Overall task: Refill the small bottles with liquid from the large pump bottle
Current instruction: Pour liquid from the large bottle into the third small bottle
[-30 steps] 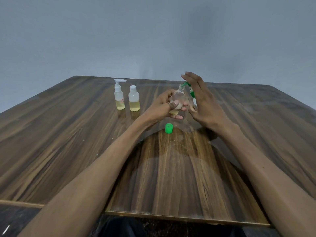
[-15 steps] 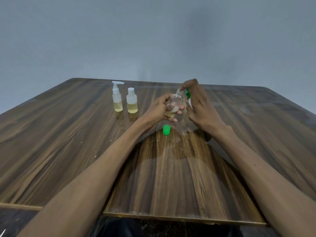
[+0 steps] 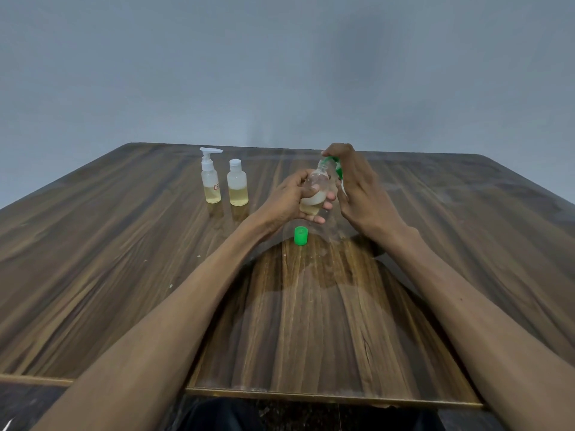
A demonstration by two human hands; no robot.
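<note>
Gripping a small clear bottle (image 3: 315, 189) round its belly, the left hand (image 3: 291, 203) holds it above the table (image 3: 124, 275), neck tilted up and to the right, toward the other hand. The right hand (image 3: 357, 188) stands just beside it, fingers curled down over a green pump head (image 3: 337, 168) that sits right at the small bottle's mouth; the large pump bottle's body is mostly hidden behind that hand, so how it stands I cannot tell. The move, as I judge it, turns on keeping spout and mouth lined up along that slanted axis. A little yellowish liquid lies low in the held bottle. Its green cap (image 3: 301, 235) rests on the table just below the left hand. Well to the left stand a white pump bottle (image 3: 211, 178) and a white-capped bottle (image 3: 237, 183), side by side, each part full.
</note>
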